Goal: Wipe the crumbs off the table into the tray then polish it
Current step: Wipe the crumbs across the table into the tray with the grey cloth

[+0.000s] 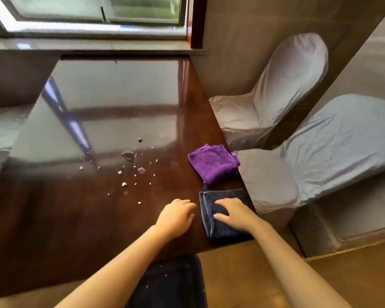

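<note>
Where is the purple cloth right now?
The purple cloth lies folded at the table's right edge, just beyond the dark blue cloth under the right hand.

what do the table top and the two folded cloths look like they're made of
Table top: dark brown wood, apparently under a glossy lacquer; it mirrors the window. Purple cloth: looks like microfibre, with a fuzzy, matte nap. Dark navy cloth, under the right hand: thicker plush, probably terry or microfibre, with a stitched hem.
</note>
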